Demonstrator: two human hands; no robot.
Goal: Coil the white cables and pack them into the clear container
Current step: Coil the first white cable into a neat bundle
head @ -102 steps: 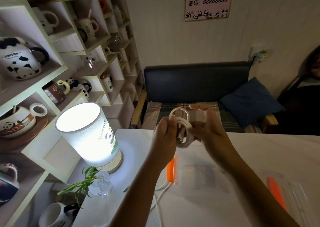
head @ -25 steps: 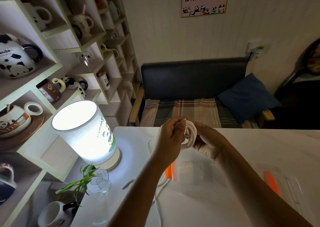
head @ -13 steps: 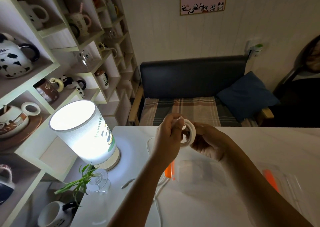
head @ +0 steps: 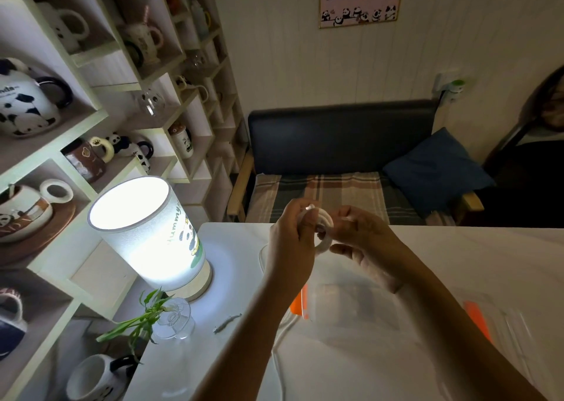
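Observation:
A small coil of white cable [head: 324, 235] is held up over the far side of the white table [head: 488, 263], between both hands. My left hand [head: 290, 241] pinches the coil's left side and top. My right hand [head: 363, 235] grips its right side, fingers curled behind it. Below the hands stands the clear container [head: 351, 306] with an orange latch [head: 297, 304] on its left. More white cable [head: 283, 330] lies loose on the table by the container and runs toward me under my left forearm.
A lit cylindrical lamp [head: 146, 232] stands at the table's left. A glass vase with a green sprig [head: 171, 318] sits in front of it. A clear lid with an orange latch [head: 488, 324] lies at right. Mug shelves fill the left; a dark bench is beyond the table.
The coil and both hands have come down from chest height to just above the table's far edge. Over the last second they have barely moved.

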